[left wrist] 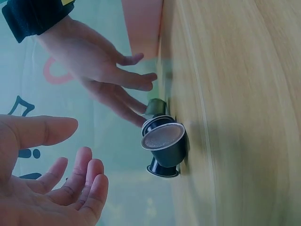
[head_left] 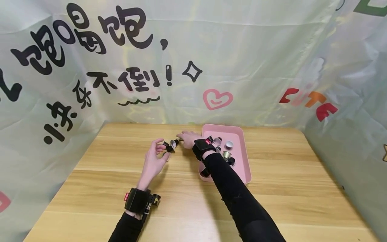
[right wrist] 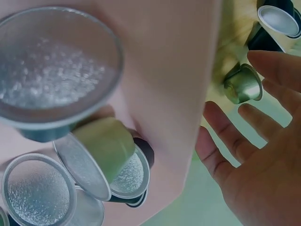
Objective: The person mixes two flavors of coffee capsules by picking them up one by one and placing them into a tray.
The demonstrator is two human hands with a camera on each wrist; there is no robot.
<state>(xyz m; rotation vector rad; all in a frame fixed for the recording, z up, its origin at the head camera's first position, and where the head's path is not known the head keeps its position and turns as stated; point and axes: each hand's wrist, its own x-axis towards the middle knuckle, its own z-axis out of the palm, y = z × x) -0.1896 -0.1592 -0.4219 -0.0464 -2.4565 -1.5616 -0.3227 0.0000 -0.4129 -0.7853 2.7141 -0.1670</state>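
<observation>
Several coffee capsules stand and lie in a small cluster on the wooden table. In the left wrist view, a dark capsule shows its foil lid, with more dark ones pressed close around it. A green capsule lies by the spread fingers of my right hand, with no grip visible on it. On the cluster's left side is my left hand, fingers loosely bent and thumb apart, nothing in it. In the head view my right hand partly hides the green capsule.
A pink tray stands on the table right of the cluster, under my right forearm. It contains several capsules, among them a gold-green one and a silver-lidded one. A printed cloth hangs behind the table.
</observation>
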